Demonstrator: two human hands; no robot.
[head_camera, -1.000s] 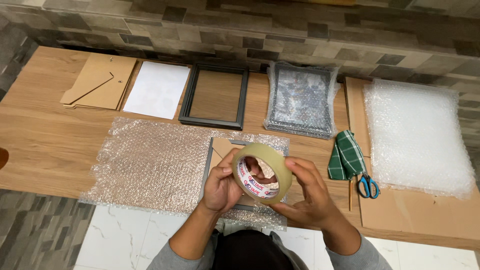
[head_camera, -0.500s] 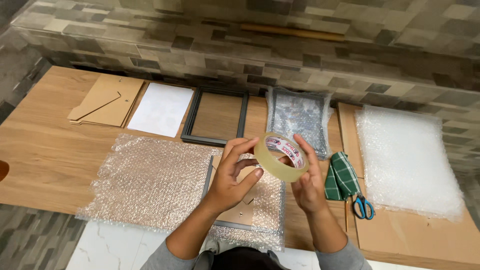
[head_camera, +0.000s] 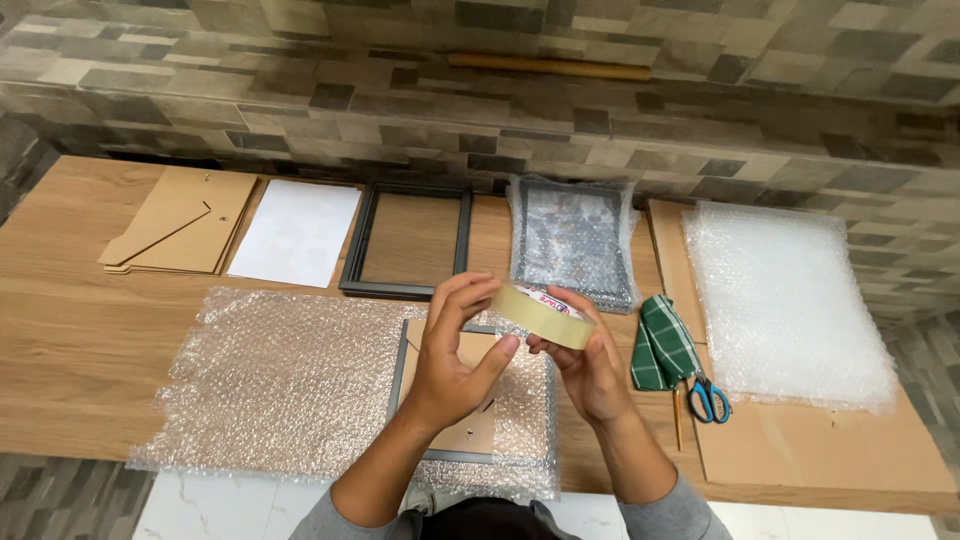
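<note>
Above the desk's (head_camera: 70, 340) near edge, the left hand (head_camera: 450, 350) and right hand (head_camera: 590, 370) close around a tape roll (head_camera: 545, 315), over a half-wrapped frame (head_camera: 470, 400). The bubble wrap (head_camera: 290, 380) lies loose, so it could spring open before tape lands.

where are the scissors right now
In the head view the blue-handled scissors lie on the table's right side, just below the folded green checked cloth and beside the bubble wrap stack.

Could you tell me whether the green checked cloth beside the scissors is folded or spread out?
Folded: the cloth lies as a narrow, layered bundle beside the scissors.
</note>
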